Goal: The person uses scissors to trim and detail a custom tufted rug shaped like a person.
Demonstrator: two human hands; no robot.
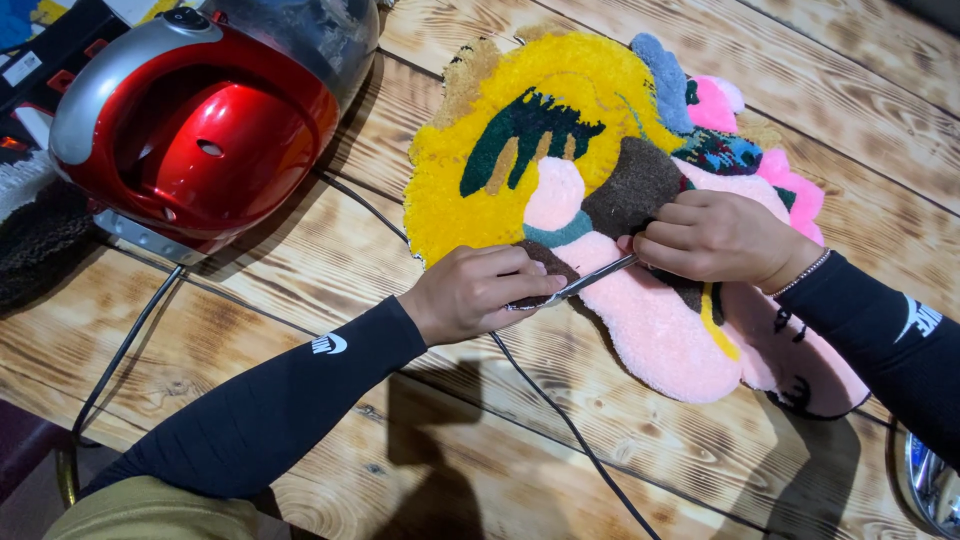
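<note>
Red vacuum (190, 120), glossy with a grey top band, at the table's (420, 440) far left corner, its black cord (560, 415) running under the arms to the near edge. Left hand (478, 292), fingers curled narrow, pressing the brown lower edge of the rug (560, 90), a tufted piece in yellow, pink, brown and blue lying flat at table centre. Right hand (715, 238), fingers pinched shut around slim metal scissors (585, 283), the blades pointing at the left hand and touching the pile between both hands.
</note>
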